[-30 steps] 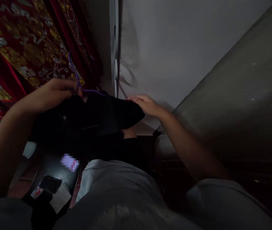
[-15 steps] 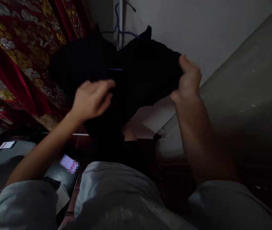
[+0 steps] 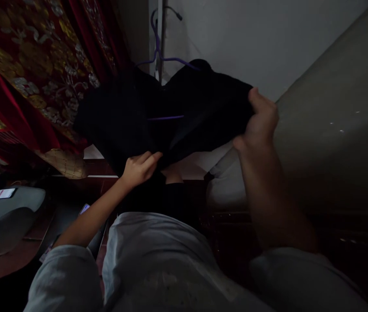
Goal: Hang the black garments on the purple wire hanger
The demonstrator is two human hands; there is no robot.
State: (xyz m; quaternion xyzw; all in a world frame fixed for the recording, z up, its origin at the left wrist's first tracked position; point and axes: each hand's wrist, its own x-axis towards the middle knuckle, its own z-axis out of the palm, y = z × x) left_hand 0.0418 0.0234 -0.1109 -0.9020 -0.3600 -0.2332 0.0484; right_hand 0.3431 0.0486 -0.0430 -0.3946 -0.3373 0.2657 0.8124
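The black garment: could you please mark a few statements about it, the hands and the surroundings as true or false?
1. The black garment is on a purple hanger. True.
2. The right hand grips the garment's right edge. True.
3. The left hand hangs free, touching nothing. False: it holds the garment's lower edge.
4. The hanging fabric on the left is plain blue. False: it is red with gold and silver patterns.
5. A lit phone screen shows at the far left, below the fabric. True.
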